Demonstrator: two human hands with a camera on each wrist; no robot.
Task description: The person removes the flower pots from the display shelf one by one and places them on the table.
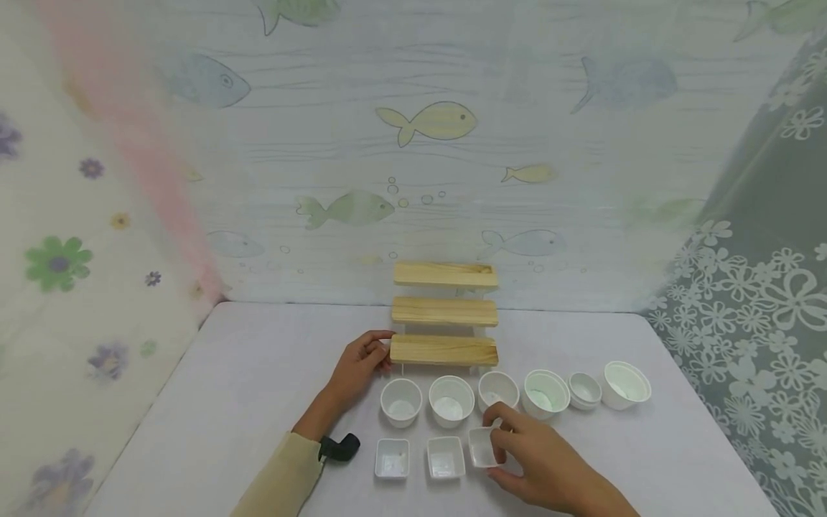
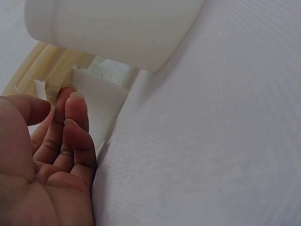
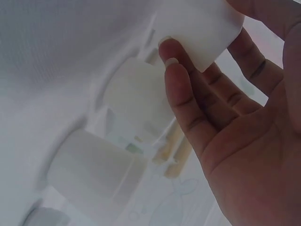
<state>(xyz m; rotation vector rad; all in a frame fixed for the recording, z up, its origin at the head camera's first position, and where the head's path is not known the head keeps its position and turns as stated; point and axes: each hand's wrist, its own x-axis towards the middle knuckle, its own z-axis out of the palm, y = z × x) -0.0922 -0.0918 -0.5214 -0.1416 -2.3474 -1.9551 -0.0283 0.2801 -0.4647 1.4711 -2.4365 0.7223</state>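
Note:
My left hand [image 1: 358, 366] touches the left end of a three-tier wooden display rack [image 1: 444, 350], its fingers loosely bent. In the left wrist view the fingertips [image 2: 77, 106] lie against the end of a plank, with the thumb apart from them. Between thumb and fingers my right hand [image 1: 545, 459] pinches a small white square dish [image 1: 481, 448]. The right wrist view shows that dish [image 3: 200, 30] from outside; its inside is hidden there. Two more square dishes [image 1: 393, 459] [image 1: 446, 458] stand to its left.
Behind the square dishes runs a row of white round cups, from one [image 1: 401, 403] near the rack to a wide one [image 1: 626, 385] at right. A smaller stacked-looking bowl [image 1: 584, 391] stands among them. A white cloth covers the table [image 1: 258, 380]; a fish-patterned curtain [image 1: 336, 151] hangs behind.

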